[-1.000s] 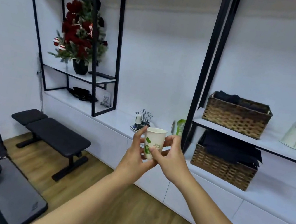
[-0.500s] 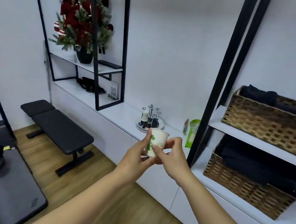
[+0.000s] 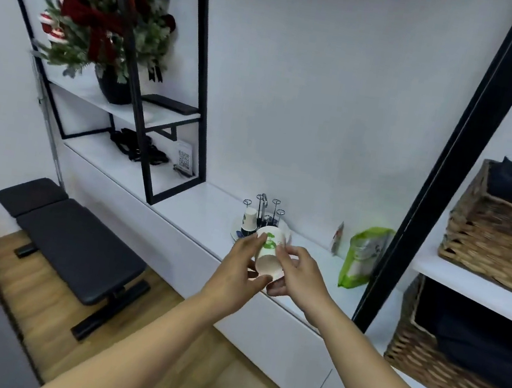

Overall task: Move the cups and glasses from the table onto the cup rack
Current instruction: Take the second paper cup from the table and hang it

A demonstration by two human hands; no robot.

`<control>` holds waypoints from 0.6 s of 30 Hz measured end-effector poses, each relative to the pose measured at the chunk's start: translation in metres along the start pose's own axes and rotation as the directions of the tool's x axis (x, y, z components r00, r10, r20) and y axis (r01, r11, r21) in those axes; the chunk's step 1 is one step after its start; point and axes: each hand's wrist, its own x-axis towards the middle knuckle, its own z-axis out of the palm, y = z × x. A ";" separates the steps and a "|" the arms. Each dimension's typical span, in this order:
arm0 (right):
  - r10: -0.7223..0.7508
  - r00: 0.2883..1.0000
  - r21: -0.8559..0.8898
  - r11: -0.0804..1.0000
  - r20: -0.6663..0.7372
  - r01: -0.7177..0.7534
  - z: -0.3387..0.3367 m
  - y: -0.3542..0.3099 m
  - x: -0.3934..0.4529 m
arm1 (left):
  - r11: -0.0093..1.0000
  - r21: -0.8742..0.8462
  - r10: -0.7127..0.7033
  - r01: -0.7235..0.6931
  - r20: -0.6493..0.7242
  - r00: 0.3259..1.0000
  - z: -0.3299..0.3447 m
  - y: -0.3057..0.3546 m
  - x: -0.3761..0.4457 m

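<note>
White counter (image 3: 197,214), cup rack (image 3: 261,218) (paper cup (image 3: 266,256) between both hands).

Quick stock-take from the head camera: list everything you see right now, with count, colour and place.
Paper cup: 1, white with green print, held tilted in both hands.
Cup rack: 1, metal pegs on a round tray, white counter behind the hands.
Racked cup: 1, white, upside down on a peg.
Green bag: 1, counter, right of rack.
Wicker baskets: 2, brown, right shelves, dark cloth inside.
Christmas tree: 1, green and red, upper left shelf.
Bench: 1, black, on the floor.
Left hand: 1, on the cup.
Right hand: 1, on the cup.
</note>
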 end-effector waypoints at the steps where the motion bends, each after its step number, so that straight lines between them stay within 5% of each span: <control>1: 0.007 1.000 -0.011 1.000 0.017 -0.006 0.001 0.002 0.015 | 1.000 0.001 -0.009 0.009 0.031 0.999 0.000 -0.010 0.014; 18: 0.071 0.995 -0.180 0.982 0.069 -0.058 -0.029 0.057 0.317 | 0.994 0.103 -0.040 0.032 0.074 0.996 0.022 -0.149 0.280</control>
